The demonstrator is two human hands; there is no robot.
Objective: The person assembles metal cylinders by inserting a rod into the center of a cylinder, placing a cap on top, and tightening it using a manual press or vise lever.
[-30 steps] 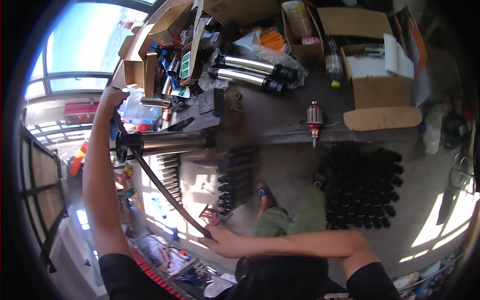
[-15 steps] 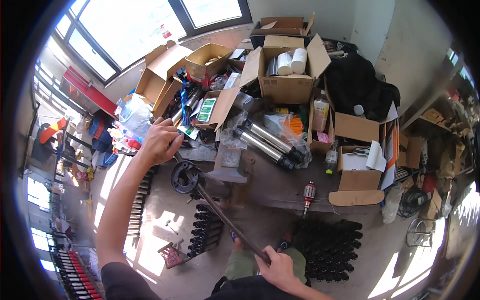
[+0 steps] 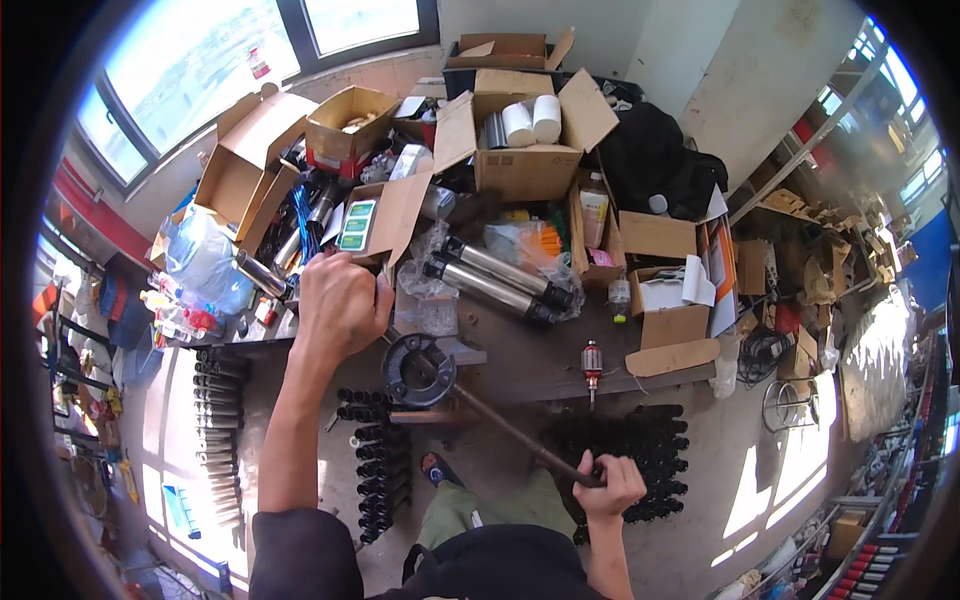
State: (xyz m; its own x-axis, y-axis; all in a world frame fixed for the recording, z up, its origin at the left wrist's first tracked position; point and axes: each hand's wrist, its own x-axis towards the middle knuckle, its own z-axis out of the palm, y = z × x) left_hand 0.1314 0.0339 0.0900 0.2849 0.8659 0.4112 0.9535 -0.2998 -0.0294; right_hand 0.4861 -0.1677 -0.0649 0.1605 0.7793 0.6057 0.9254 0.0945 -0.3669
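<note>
Both my hands grip a two-handled die stock (image 3: pixel 500 425), a long dark bar with a round ring head (image 3: pixel 419 371) in its middle. My left hand (image 3: pixel 343 305) is closed around the far end, over the bench edge. My right hand (image 3: pixel 611 486) wraps the near end, close to my right thigh. The bar slants from far left to near right, and the ring is turned up toward me. Behind the ring, a grey metal block (image 3: pixel 462 352) shows at the bench edge. Whether a pipe sits inside the ring I cannot tell.
On the bench (image 3: pixel 530 350) lie shiny metal tubes (image 3: pixel 500 280) with black ends, a red-handled screwdriver-like tool (image 3: pixel 592 370) and several cardboard boxes (image 3: pixel 530 172). Black-ended parts are stacked on the floor at right (image 3: pixel 640 460) and left of my legs (image 3: pixel 375 470).
The die stock has turned: my right hand has swung right and slightly up with its end, and my left hand sits further right. My view has shifted right.
</note>
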